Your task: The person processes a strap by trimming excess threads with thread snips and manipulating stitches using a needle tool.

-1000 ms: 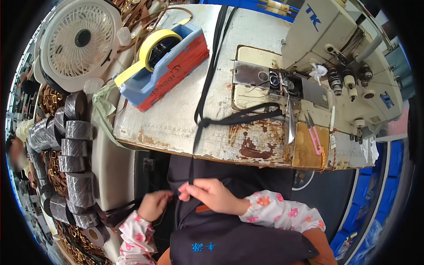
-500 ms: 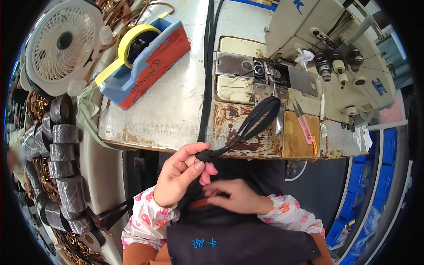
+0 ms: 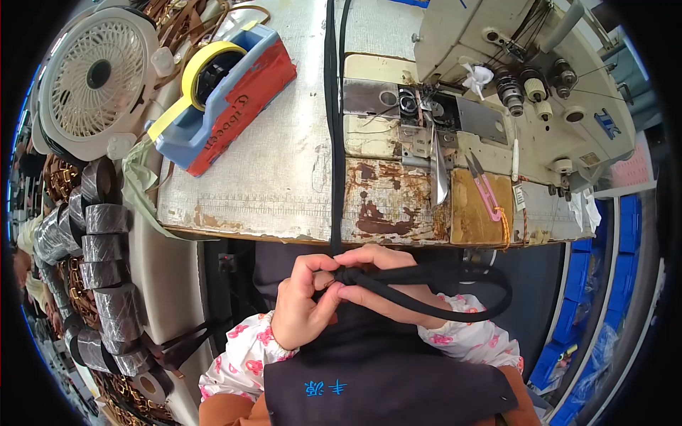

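Observation:
A black cord [image 3: 334, 142] runs down over the sewing table to a knot [image 3: 348, 277] in front of the table's edge. My left hand [image 3: 307, 298] pinches the knot from the left, finger and thumb closed on it. From the right, my right hand [image 3: 383, 284] grips the same knot, its fingertips meeting those of my left hand. A long loop of the cord [image 3: 490, 284] sticks out to the right, passing over my right hand and sleeve.
The sewing machine [image 3: 511, 85] stands at the right, with pink-handled snips [image 3: 485, 190] beside it. A tape dispenser [image 3: 227, 99] sits on the table [image 3: 249, 192]. At the left are a white fan [image 3: 96, 74] and wrapped dark rolls [image 3: 117, 312].
The knot has come down off the table to my hands. My right hand has joined my left hand at it, and the loop has swung down to the right. The view has shifted.

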`<state>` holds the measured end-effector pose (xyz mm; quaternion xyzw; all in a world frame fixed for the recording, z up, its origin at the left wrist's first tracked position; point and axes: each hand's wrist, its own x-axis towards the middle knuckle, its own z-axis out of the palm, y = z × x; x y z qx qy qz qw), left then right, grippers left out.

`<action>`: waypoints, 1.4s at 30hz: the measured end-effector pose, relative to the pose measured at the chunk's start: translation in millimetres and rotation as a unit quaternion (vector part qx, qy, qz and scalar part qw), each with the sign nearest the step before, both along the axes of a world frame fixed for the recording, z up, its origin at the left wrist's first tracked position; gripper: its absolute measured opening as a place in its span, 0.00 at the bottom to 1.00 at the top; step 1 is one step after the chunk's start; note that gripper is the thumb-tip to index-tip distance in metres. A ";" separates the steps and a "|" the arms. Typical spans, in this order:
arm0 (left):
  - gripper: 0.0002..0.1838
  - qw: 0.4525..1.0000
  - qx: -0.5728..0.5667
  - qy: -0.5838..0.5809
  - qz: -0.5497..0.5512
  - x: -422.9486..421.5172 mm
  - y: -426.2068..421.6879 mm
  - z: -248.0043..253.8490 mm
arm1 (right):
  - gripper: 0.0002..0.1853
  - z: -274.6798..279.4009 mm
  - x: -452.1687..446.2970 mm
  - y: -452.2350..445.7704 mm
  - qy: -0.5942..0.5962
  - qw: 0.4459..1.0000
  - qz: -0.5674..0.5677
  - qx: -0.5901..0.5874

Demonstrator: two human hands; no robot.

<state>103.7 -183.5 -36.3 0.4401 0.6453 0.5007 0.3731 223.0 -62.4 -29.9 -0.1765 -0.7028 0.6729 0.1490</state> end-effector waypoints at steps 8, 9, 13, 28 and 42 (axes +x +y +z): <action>0.14 0.994 0.085 0.061 -0.013 4.2 6.8 7.0 | 0.11 -0.6 13.4 -3.3 -0.035 0.995 -0.051 -0.073; 0.14 0.996 0.081 0.046 -0.013 3.2 4.7 6.8 | 0.11 -1.8 15.6 -5.8 -0.036 0.995 -0.051 -0.073; 0.14 0.998 0.008 -0.058 -0.012 1.3 2.3 7.7 | 0.11 -11.5 9.6 -17.2 0.036 0.990 -0.124 -0.059; 0.10 0.924 0.006 -0.378 -0.052 -2.2 0.9 12.2 | 0.08 -4.1 23.5 -16.4 0.007 0.994 -0.103 -0.041; 0.08 0.926 -0.139 -0.352 -0.009 -1.5 4.1 -0.1 | 0.13 -23.7 32.7 -20.4 0.022 0.997 -0.050 0.050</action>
